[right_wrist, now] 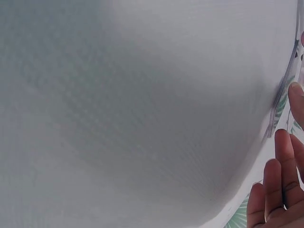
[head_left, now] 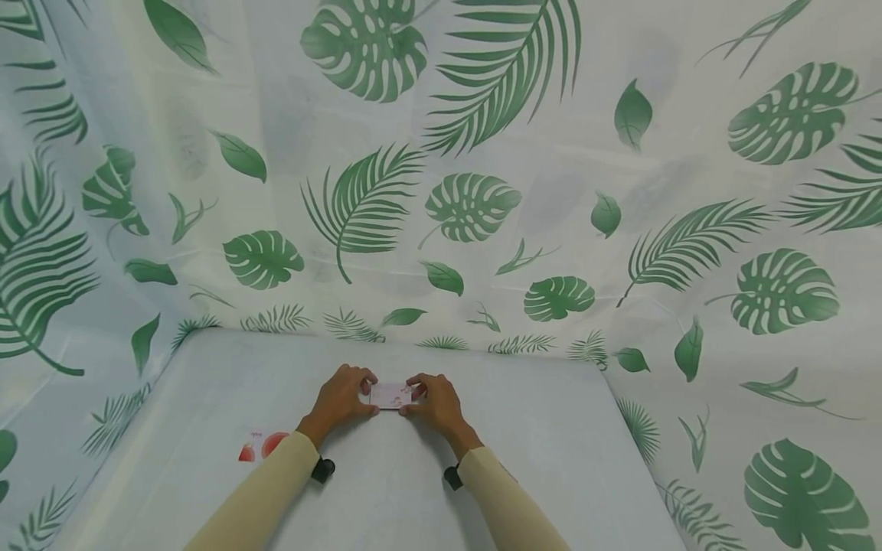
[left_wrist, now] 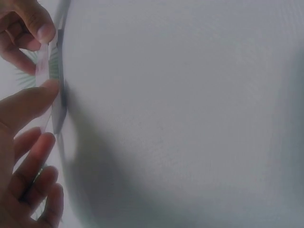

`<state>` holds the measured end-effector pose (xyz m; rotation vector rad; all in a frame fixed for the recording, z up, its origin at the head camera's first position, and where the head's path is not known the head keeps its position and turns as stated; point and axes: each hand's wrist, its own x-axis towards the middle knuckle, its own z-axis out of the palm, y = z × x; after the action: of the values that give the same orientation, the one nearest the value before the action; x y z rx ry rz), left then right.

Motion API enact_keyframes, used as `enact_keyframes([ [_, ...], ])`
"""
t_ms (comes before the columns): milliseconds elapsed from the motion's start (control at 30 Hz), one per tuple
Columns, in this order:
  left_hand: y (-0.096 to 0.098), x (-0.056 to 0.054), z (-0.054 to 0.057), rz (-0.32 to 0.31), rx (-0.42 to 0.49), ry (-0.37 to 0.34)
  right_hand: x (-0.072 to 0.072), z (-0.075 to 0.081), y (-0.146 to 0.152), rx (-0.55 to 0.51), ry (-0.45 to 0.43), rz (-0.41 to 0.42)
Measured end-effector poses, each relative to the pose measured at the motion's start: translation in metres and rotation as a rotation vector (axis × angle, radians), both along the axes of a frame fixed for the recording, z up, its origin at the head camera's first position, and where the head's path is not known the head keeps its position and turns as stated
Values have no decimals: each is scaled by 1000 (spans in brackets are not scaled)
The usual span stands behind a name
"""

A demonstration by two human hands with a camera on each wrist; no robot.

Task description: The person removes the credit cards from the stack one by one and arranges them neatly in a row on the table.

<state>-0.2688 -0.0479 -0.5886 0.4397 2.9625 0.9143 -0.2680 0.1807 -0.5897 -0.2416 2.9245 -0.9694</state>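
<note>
A pale card with a pink print [head_left: 390, 395] is held level between both hands near the middle of the table. My left hand [head_left: 342, 398] pinches its left end between thumb and fingers, and my right hand [head_left: 436, 402] pinches the right end. In the left wrist view the thin card [left_wrist: 42, 69] stands slightly apart from a flat, dark-edged piece [left_wrist: 60, 107] on the table. Layered edges of that flat piece [right_wrist: 280, 97] show in the right wrist view, like a thin stack; its exact kind is unclear.
A card with red fruit pictures [head_left: 263, 445] lies on the white table [head_left: 551, 451] beside the left forearm, which partly covers it. Behind the table and at its sides hangs a white sheet with green leaves [head_left: 475, 207].
</note>
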Motion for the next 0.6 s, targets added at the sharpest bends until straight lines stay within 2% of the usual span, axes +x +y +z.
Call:
enact_keyframes([
  [167,1,1,-1,22,10,-25,2,0,-1,-13,-1,2],
  [600,-2,4,-1,23,32,25,7,5,-3,-6,15,10],
])
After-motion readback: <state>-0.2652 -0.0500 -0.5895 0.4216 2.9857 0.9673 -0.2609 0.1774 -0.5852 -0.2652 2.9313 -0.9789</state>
